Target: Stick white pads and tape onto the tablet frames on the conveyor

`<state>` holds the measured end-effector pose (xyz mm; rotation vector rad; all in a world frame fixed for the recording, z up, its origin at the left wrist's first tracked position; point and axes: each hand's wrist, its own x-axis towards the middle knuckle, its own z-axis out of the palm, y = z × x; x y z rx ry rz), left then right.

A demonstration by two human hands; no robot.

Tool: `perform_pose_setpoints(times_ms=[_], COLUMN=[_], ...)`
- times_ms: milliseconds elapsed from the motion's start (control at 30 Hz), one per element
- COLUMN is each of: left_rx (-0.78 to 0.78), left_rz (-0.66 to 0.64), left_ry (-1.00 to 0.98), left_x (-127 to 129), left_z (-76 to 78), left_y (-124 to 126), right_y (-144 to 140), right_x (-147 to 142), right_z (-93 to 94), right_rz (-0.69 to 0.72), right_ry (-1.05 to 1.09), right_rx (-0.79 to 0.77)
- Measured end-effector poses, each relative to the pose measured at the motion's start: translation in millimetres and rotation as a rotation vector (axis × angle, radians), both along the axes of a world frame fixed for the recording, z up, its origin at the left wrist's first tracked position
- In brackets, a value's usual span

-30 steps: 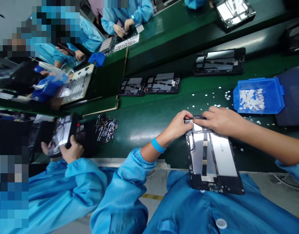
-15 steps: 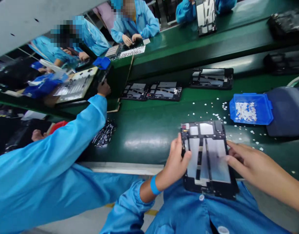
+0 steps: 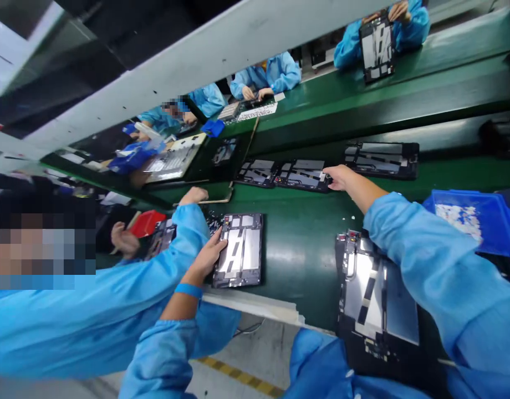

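My left hand (image 3: pixel 208 254), with a blue band at the wrist, grips the left edge of an opened tablet (image 3: pixel 250 249) above the front of the green bench. The tablet's pale inner plates and dark strips face up. My right hand (image 3: pixel 338 178) is stretched across the bench, its fingers closed on the right end of another opened tablet (image 3: pixel 300 173). A third opened tablet (image 3: pixel 365 293) lies right in front of me at the bench edge, partly behind my right sleeve.
More opened tablets (image 3: pixel 257 172) (image 3: pixel 382 158) lie along the green bench (image 3: pixel 296 249). At right stands a blue bin (image 3: pixel 498 221) of small white pieces. A co-worker's hand (image 3: pixel 194 195) and sleeve reach in from the left, near a red bin (image 3: pixel 147 223). Other people sit across the bench.
My left hand has moved left, holding a tablet. My right hand has left the tablet in front and reached forward to one in the row. The view has turned.
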<state>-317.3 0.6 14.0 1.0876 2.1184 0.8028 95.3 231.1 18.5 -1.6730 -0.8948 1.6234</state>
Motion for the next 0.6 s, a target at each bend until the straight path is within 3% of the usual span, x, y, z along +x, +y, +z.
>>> perform_pose_setpoints(times_ms=[100, 200, 267, 333, 400, 500, 567, 600], left_rx=[0.075, 0.169, 0.172, 0.127, 0.127, 0.199, 0.154, 0.093], left_rz=[0.028, 0.014, -0.039, -0.092, -0.116, -0.114, -0.176, -0.239], left_ry=[0.151, 0.094, -0.397, -0.839, -1.068, -1.112, -1.07, -1.042], left_x=[9, 65, 121, 181, 233, 277, 282, 281], left_z=[6.2, 11.3, 11.0, 10.5, 12.7, 21.3, 27.0, 28.7], left_y=[-1, 3, 10, 16, 17, 4, -10, -17], right_y=[8, 2, -23, -74, -145, -252, -289, -292], right_x=[-16, -22, -15, 3, 32, 87, 128, 149], right_z=[5.6, 21.2, 33.0, 40.3, 40.6, 31.2, 24.0, 21.4], right_rz=[-0.026, -0.045, -0.058, -0.054, -0.005, 0.249, 0.459, 0.5], right_ry=[0.042, 0.127, 0.182, 0.229, 0.271, 0.286, 0.179, 0.107], right_rx=[-0.011, 0.044, 0.096, 0.135, 0.167, 0.247, 0.259, 0.284])
